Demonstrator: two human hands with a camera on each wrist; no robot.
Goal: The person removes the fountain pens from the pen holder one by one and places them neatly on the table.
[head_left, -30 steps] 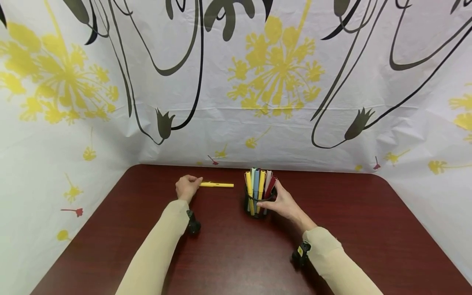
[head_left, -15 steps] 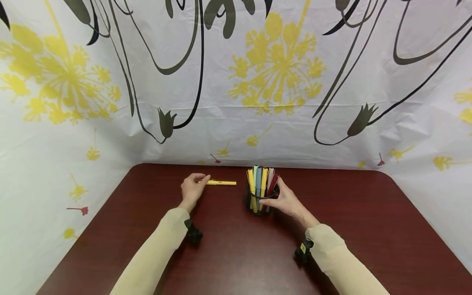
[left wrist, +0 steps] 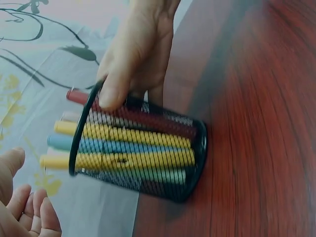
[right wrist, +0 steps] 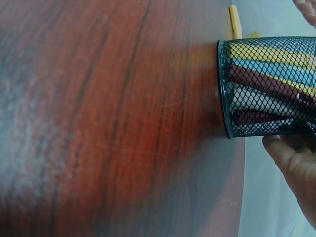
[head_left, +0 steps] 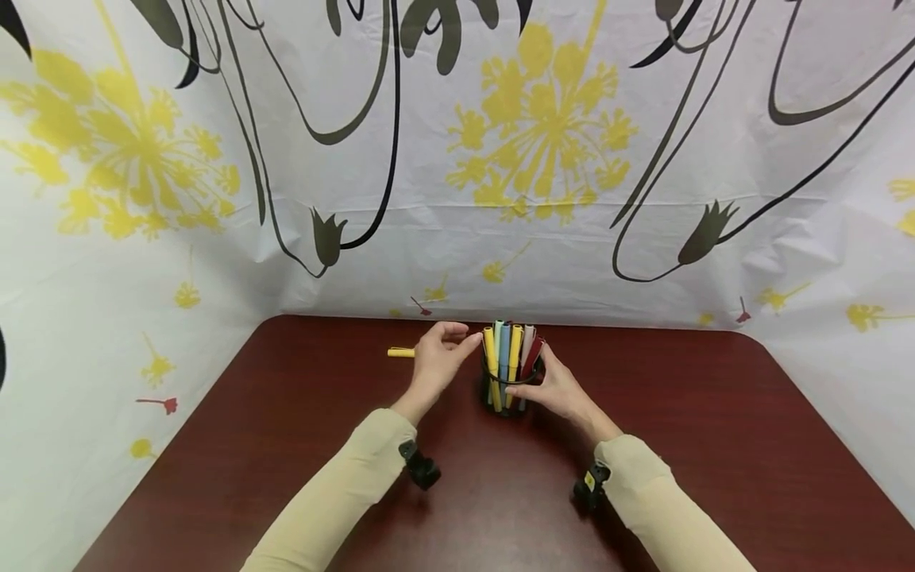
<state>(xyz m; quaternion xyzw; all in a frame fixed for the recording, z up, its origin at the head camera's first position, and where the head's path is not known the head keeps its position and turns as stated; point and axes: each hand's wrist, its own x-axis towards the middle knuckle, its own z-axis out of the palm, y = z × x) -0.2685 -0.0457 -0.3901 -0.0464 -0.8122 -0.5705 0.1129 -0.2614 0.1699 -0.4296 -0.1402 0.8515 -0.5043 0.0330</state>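
Note:
A black mesh pen cup (head_left: 506, 397) stands on the table, full of capped pens in yellow, blue, pale green, grey and dark red. My right hand (head_left: 565, 395) grips its right side, thumb in front near the rim, as the left wrist view shows the thumb (left wrist: 112, 91) pressed on the mesh. My left hand (head_left: 438, 364) is just left of the cup with nothing in it, fingers apart and fingertips close to the yellow pen (head_left: 489, 345) nearest it. Behind that hand a loose yellow pen (head_left: 400, 352) lies on the table, its right part hidden by the hand.
The dark red-brown table (head_left: 486, 492) reaches back to a white patterned sheet (head_left: 400, 278) that hangs behind it and along both sides. Wrist cameras sit on the left wrist (head_left: 420, 467) and the right wrist (head_left: 590, 488).
My left hand has let go of the loose yellow pen and moved right to the cup. The pen stays on the table. My right hand keeps its grip on the cup.

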